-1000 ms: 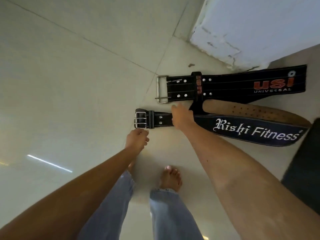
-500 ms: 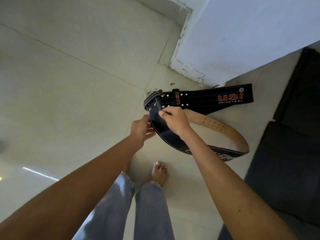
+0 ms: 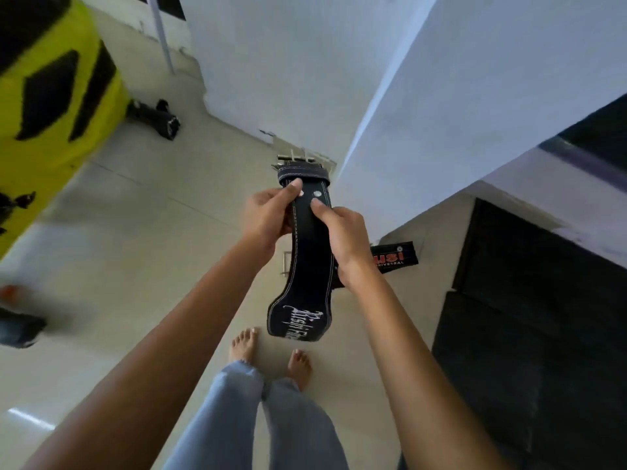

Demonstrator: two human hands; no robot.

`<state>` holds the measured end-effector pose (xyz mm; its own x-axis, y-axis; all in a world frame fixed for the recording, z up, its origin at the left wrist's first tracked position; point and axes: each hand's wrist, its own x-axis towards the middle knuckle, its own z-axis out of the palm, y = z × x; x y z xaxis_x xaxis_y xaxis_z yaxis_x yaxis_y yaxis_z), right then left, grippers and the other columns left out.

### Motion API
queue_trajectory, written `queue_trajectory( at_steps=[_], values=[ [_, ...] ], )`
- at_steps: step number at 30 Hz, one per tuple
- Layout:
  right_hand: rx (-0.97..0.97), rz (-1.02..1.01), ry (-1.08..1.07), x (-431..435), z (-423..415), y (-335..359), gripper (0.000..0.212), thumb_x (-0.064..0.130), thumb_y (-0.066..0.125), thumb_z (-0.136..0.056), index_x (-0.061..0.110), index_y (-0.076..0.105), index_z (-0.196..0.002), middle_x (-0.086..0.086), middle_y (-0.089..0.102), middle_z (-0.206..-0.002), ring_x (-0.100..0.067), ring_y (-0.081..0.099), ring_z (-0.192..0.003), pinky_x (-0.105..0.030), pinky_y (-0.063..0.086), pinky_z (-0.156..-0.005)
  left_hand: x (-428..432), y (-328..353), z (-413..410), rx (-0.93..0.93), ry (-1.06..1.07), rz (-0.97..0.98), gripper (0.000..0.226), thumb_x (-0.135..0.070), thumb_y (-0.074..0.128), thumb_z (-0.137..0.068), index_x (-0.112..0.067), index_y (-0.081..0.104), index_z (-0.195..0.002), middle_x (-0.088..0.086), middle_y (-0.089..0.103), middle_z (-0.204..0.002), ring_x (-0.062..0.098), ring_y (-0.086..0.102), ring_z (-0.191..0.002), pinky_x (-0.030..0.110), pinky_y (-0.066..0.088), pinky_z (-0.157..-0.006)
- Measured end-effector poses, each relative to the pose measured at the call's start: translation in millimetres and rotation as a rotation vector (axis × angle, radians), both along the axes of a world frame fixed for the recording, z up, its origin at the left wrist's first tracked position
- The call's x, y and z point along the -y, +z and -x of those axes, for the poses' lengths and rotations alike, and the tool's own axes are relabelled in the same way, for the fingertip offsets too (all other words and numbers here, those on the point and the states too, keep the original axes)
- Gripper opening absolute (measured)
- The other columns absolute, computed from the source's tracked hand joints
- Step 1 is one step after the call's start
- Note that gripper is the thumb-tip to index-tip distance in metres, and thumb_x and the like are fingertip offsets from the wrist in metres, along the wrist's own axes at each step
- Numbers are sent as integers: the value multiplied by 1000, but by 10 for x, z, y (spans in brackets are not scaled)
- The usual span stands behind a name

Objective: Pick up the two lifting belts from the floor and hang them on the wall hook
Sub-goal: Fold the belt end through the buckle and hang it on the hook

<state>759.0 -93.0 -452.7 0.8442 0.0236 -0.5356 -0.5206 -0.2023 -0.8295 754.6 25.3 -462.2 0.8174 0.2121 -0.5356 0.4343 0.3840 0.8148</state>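
A black lifting belt with white script lettering [image 3: 307,266] is held up in front of me, buckle end pointing away and its wide lettered part hanging down toward my feet. My left hand [image 3: 268,218] grips its left edge near the buckle with the thumb on top. My right hand [image 3: 342,237] grips its right edge a little lower. The second belt, black with red "USI" lettering [image 3: 395,257], lies on the floor beside the wall, mostly hidden behind my right wrist and the held belt. No wall hook is in view.
A white wall corner [image 3: 342,157] stands straight ahead. Black floor mats [image 3: 529,317] lie to the right. A yellow and black punching bag [image 3: 51,106] is at the far left, with a black dumbbell-like object [image 3: 156,118] on the tiled floor beside it. My bare feet [image 3: 268,354] are below.
The lettered belt has come off the floor and now hangs from both hands at chest height. My left hand has taken hold of it. My view has risen and swung toward the wall.
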Motion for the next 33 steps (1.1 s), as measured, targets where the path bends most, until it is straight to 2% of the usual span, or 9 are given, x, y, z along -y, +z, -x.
queue_trajectory(
  at_steps=[5,9,14,17,21,24,28,31,33],
  values=[
    [31,-95,-66,-6,517,935,31,37,63,-88,8,73,-90,-16,76,-94,-31,73,-88,-47,58,-83,41,1027,324,137,-69,-120,42,-23,66,-88,-15,50,-49,-5,47,-42,10,45,-39,20,38,-42],
    [192,-112,-26,27,687,1675,21,29,65,-91,9,71,-94,-10,75,-90,-19,72,-79,-28,59,-68,82,1639,536,247,-60,-98,40,-25,66,-87,-18,60,-49,-2,57,-49,12,53,-46,21,45,-47],
    [442,-64,-29,139,559,2532,36,36,64,-90,0,67,-89,-24,72,-95,-38,71,-90,-54,58,-82,63,2381,633,492,-107,-141,39,-24,64,-90,-15,54,-53,-5,46,-42,12,41,-36,22,34,-38],
    [579,-121,-5,173,508,2917,34,38,66,-87,4,67,-89,-24,72,-95,-39,71,-90,-59,57,-82,61,2797,637,641,-99,-182,34,-25,64,-90,-15,60,-57,-1,46,-47,14,40,-40,24,33,-39],
    [614,-223,95,220,671,2964,27,35,69,-87,15,69,-106,-14,75,-102,-29,73,-96,-48,58,-89,55,3146,544,721,-80,-209,35,-25,64,-91,-10,58,-60,2,43,-50,14,38,-43,22,32,-40],
    [557,-131,161,244,920,2600,15,29,74,-85,29,68,-98,2,75,-91,-11,73,-85,-32,60,-79,41,3222,451,731,-70,-241,37,-26,65,-90,-12,56,-57,2,40,-49,13,36,-43,22,30,-40],
    [434,-101,181,320,1097,2140,10,22,79,-80,23,72,-87,-8,78,-89,-24,75,-82,-42,60,-79,34,3224,363,742,-126,-263,38,-27,65,-89,-11,56,-55,3,40,-51,15,37,-44,23,30,-40],
    [494,-187,129,324,945,2333,5,18,76,-83,19,74,-88,-7,77,-87,-24,74,-83,-37,59,-78,20,3190,325,740,-160,-278,42,-26,65,-89,8,59,-64,3,42,-51,16,38,-44,24,32,-41],
    [557,-220,45,319,710,2666,17,22,69,-88,6,74,-90,-11,76,-88,-22,73,-82,-30,58,-73,4,3173,313,737,-196,-290,42,-27,65,-89,9,60,-70,5,44,-55,18,39,-45,25,32,-42]
  ],
)
